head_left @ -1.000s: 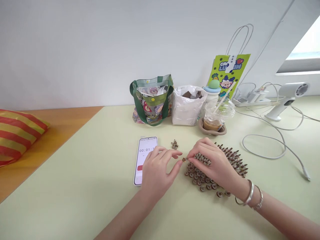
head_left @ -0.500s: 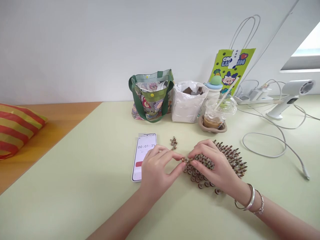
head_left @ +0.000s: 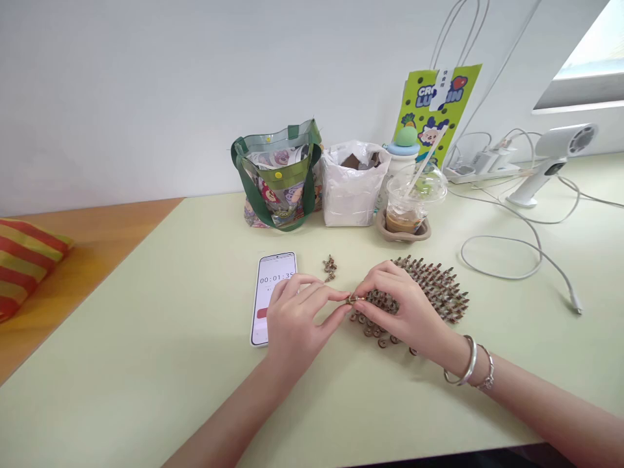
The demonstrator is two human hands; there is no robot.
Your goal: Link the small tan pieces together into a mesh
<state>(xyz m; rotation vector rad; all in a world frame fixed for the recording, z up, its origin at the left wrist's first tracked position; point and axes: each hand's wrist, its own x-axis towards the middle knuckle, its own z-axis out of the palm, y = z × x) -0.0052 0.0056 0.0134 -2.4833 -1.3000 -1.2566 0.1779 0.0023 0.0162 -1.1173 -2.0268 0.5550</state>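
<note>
On the pale green tabletop (head_left: 146, 377), a smartphone (head_left: 260, 292) showed a timer under the left hand (head_left: 297, 318). Beyond lay a small cluster of studs (head_left: 330, 267). The hands had drawn together, their fingertips (head_left: 341, 294) pinching one small brown stud (head_left: 355, 299) from both sides. The right hand (head_left: 402, 305) rested against a bristling, ridged mat of studs (head_left: 433, 289).

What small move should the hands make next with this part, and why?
Probably the left hand should set the small brown part on the little pile beside the phone: the right hand pinches it too, and that pile lies close.
</note>
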